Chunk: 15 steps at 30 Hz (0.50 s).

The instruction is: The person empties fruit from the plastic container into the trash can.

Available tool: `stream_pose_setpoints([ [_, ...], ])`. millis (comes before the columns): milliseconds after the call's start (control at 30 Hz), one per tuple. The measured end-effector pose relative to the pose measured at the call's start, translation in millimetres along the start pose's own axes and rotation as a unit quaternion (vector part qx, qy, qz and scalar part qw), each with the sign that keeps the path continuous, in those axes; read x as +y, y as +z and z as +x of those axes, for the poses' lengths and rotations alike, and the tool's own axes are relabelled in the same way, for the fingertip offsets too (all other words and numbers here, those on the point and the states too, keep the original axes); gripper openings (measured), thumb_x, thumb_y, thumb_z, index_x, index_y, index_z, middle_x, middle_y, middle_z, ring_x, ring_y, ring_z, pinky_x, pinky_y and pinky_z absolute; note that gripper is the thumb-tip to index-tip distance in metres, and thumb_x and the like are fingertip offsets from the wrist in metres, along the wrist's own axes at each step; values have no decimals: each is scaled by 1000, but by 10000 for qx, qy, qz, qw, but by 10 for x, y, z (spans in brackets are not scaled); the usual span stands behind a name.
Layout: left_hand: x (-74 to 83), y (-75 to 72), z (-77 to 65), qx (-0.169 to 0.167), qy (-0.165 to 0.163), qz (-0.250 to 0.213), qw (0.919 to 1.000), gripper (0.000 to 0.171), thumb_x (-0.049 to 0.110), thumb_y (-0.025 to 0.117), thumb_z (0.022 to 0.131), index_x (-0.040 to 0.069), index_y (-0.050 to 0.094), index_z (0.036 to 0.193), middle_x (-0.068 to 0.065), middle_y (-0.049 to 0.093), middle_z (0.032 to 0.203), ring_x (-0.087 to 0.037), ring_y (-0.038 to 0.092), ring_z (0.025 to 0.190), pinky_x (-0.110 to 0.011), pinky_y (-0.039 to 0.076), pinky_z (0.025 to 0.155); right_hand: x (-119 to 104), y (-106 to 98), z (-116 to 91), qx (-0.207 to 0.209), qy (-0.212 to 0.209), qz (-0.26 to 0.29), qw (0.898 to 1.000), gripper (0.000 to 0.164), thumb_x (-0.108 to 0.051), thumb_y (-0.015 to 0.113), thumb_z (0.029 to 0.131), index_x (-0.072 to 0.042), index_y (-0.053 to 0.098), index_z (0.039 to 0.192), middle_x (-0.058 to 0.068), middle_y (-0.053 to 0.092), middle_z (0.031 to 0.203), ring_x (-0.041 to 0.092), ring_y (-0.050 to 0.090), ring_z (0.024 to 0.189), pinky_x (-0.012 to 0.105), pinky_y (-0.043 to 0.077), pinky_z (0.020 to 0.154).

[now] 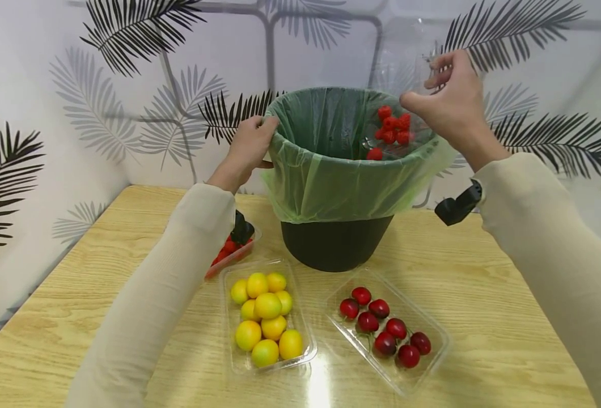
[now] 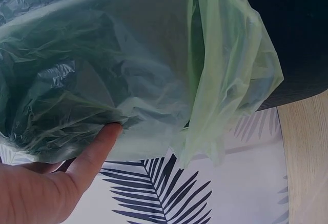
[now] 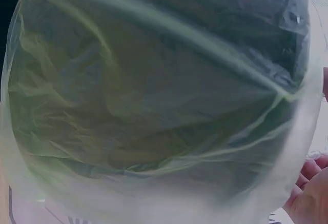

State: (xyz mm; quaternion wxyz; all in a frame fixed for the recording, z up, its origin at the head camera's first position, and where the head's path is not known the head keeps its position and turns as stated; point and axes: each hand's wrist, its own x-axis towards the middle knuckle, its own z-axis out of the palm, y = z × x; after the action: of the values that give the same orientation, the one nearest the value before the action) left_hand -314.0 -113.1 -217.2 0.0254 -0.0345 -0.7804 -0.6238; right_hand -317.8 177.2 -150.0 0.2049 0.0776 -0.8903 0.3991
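Observation:
A black trash can [image 1: 331, 243] lined with a translucent green trash bag [image 1: 341, 187] stands at the back of the table. My left hand [image 1: 252, 141] grips the bag at the can's left rim; in the left wrist view one digit of the left hand [image 2: 66, 188] presses into the film. Above the right rim, my right hand [image 1: 456, 102] holds a tilted clear plastic container [image 1: 407, 73], barely visible against the wall. Red raspberries [image 1: 392, 127] cluster below that hand, inside the can's mouth. The right wrist view shows mostly green bag [image 3: 154, 106], with the right hand [image 3: 312, 193] at its edge.
In front of the can lie a clear tray [image 1: 308, 357] of yellow fruits [image 1: 268, 306] and a clear tray [image 1: 433, 371] of dark red cherries [image 1: 384, 343]. Another tray [image 1: 229, 258] with red fruit is partly hidden behind my left forearm. A leaf-patterned wall [image 1: 152, 113] rises close behind the can.

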Motion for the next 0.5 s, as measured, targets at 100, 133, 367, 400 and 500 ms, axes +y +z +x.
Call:
stream_pose_setpoints([
  [100,2,-8,-1,-1,9,-3,10000,33,33,36,101,5,47,112,-2,41,93,-16,50,91,-47,54,90,-12,12,-9,-27,-184,-199,9996,51,-29,66,82,-20,39,124,-12,42,100,7,46,83,25,40,74],
  [133,4,-10,-3,2,8,-3,10000,32,33,36,101,5,47,112,-2,41,93,-15,50,90,-47,54,90,-14,19,-12,-21,-253,-268,9993,53,-29,66,82,-18,39,126,-11,42,100,7,48,83,25,41,75],
  [367,21,-5,-17,-23,0,7,10000,30,32,35,101,6,47,112,-1,40,92,-15,49,90,-47,53,91,-9,51,-31,109,-514,-524,9972,61,-29,68,81,-10,39,131,-9,42,99,10,54,86,24,46,78],
  [400,22,-3,-17,-26,-2,13,10000,29,32,35,101,6,47,109,-1,39,92,-15,49,89,-47,53,91,-9,53,-32,120,-536,-557,9969,62,-29,68,80,-10,38,131,-9,43,100,11,54,86,23,47,79],
  [500,23,2,-15,-10,-5,26,10000,23,31,35,101,10,45,98,-1,38,90,-14,48,87,-47,54,90,-11,51,-35,115,-553,-598,9966,63,-28,68,80,-10,38,132,-7,43,102,13,54,90,24,47,79],
])
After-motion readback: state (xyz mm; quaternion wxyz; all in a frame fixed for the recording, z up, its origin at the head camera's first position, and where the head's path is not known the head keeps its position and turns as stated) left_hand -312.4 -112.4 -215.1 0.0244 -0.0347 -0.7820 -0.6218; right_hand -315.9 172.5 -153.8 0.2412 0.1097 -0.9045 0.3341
